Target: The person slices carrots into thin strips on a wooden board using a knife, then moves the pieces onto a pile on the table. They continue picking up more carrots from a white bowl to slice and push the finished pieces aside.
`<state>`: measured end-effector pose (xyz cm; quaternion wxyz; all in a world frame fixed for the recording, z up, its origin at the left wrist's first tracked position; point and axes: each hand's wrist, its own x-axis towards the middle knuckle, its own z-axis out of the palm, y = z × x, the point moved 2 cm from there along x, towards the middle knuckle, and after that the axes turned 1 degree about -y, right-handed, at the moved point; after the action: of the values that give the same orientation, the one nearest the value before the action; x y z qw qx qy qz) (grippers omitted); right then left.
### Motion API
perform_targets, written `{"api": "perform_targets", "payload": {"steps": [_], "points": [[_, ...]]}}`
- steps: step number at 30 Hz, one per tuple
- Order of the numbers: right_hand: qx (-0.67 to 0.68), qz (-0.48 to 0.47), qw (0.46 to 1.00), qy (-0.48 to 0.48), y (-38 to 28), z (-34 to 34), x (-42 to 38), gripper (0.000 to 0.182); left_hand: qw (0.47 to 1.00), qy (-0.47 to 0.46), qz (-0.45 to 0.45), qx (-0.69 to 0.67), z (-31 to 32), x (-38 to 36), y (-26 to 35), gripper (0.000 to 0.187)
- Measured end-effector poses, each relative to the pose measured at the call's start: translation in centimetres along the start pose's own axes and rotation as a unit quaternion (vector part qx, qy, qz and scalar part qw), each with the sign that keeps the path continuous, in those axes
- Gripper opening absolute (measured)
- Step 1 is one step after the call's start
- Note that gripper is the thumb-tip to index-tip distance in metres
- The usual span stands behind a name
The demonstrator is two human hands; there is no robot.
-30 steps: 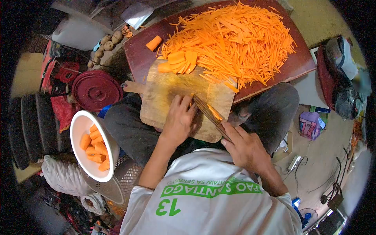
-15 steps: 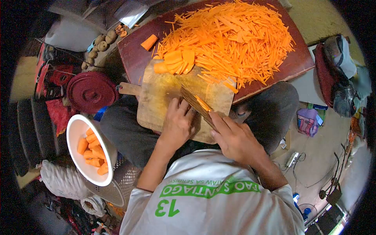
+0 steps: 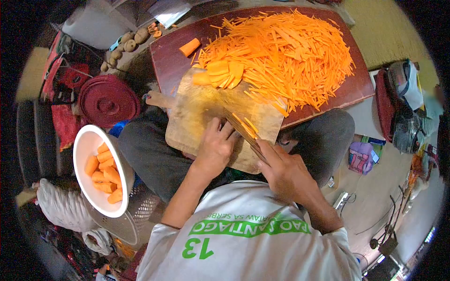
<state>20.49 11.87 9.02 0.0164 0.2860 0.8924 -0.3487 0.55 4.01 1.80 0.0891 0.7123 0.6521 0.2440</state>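
My right hand (image 3: 286, 168) is wrapped round the handle of a knife (image 3: 243, 130), whose blade slants across the wooden cutting board (image 3: 187, 122). A few orange carrot strips (image 3: 251, 125) cling to the blade's side. Close to the blade, my left hand (image 3: 217, 145) presses down on the board with curled fingers; whatever lies under them is hidden. At the board's far edge, carrot slices (image 3: 226, 72) lie fanned out. Beyond them spreads a big heap of carrot strips (image 3: 290, 56).
A dark red board (image 3: 164, 51) carries the heap and one carrot chunk (image 3: 190, 47). To my left stands a white bucket (image 3: 79, 180) with several peeled carrot pieces, near a maroon lid (image 3: 108, 100). A purple pouch (image 3: 361, 158) lies on the floor at right.
The camera view has shifted slightly, so the boards sit a little lower and to the right. Both hands keep nearly the same pose; the strips on the blade have moved slightly apart.
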Motion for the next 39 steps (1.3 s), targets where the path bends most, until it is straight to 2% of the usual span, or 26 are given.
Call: {"api": "perform_targets", "payload": {"steps": [6, 12, 18, 21, 25, 27, 33, 36, 39], "points": [[0.025, -0.053, 0.996, 0.07, 0.9, 1.8, 1.7, 0.053, 1.0, 0.01, 0.012, 0.017, -0.1, 0.2, 0.0, 0.031], [-0.002, -0.016, 1.0, 0.024, -0.3, 0.5, -0.5, 0.053, 1.0, 0.013, 0.011, -0.008, -0.3, -0.2, -0.3, 0.031], [0.031, -0.051, 0.997, 0.057, -0.2, 1.5, 1.9, 0.054, 0.999, 0.049, 0.01, -0.002, 0.2, -0.5, -0.5, 0.029], [0.015, -0.043, 0.999, 0.023, 0.2, 1.3, 1.7, 0.053, 1.0, 0.023, 0.004, -0.006, 0.3, -0.7, -0.5, 0.029], [-0.036, -0.072, 0.995, 0.055, -0.6, 0.8, -0.5, 0.052, 0.999, 0.048, 0.016, 0.0, 0.4, -0.9, -0.3, 0.031], [-0.013, -0.051, 0.995, 0.08, 0.1, 2.2, 0.2, 0.051, 0.998, 0.061, 0.02, -0.006, 0.6, -0.8, -0.4, 0.031], [0.048, -0.049, 0.997, 0.041, -0.1, 1.5, 1.9, 0.052, 0.998, 0.063, 0.028, 0.005, 0.3, -0.7, -0.2, 0.034], [0.017, -0.051, 0.997, 0.055, 0.0, 1.4, -0.2, 0.052, 0.998, 0.061, 0.026, 0.008, 0.4, -1.0, -0.2, 0.033], [0.025, -0.064, 0.994, 0.083, 0.7, 2.6, 1.0, 0.05, 0.997, 0.07, 0.021, 0.008, 0.5, -0.7, -0.2, 0.032]]}}
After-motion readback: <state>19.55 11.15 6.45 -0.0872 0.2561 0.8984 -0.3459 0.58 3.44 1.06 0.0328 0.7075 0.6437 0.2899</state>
